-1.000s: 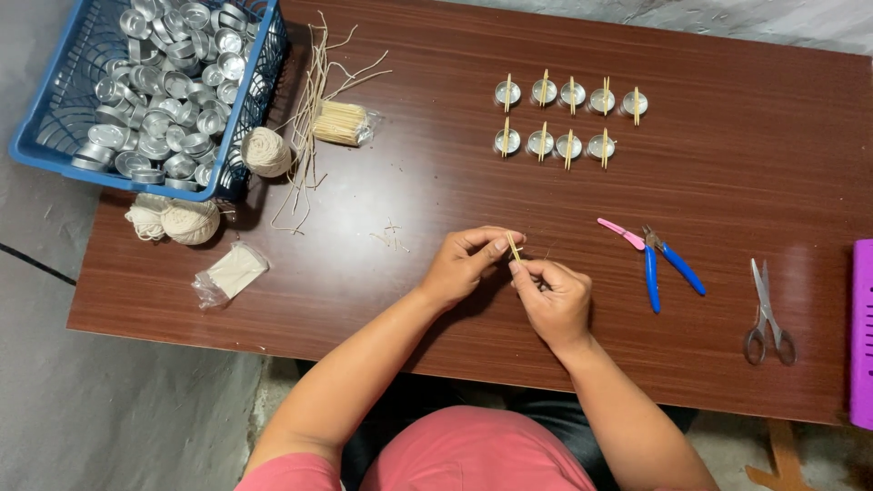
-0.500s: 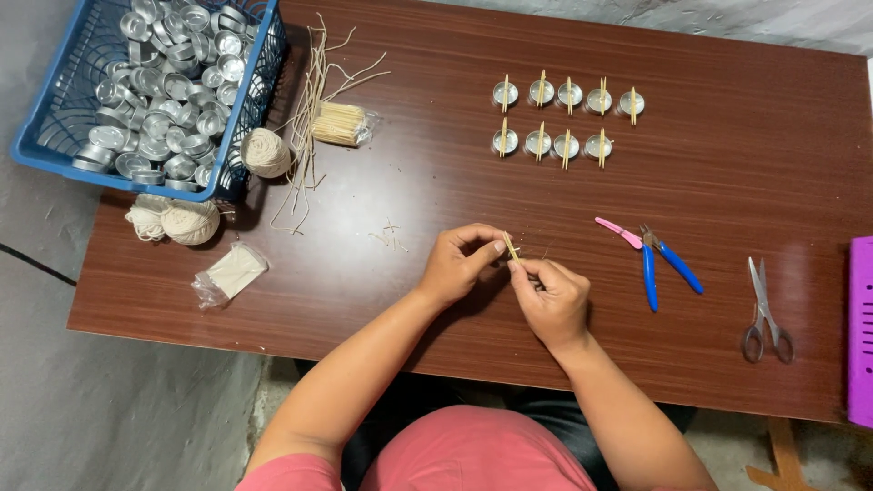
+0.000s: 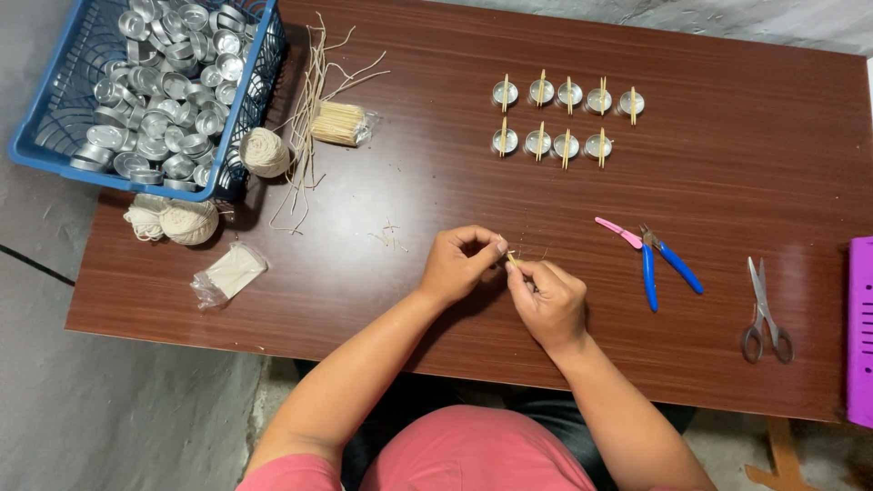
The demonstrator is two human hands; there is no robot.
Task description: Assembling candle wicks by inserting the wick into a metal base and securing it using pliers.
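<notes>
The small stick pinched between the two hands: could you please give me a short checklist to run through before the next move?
1. Both hands on the piece: left hand and right hand meet at the small stick. Ok.
2. Grip firm: fingertips cover most of it. Cannot tell.
3. Anything tied to the stick: too small to see. Cannot tell.
4. Cutters within reach: blue-handled pliers lie just to the right, scissors farther right. Ok.
5. Supplies present: stick bundle and blue basket of metal cups sit on the table's far left. Ok.
6. Finished cups in two tidy rows. Ok.
</notes>
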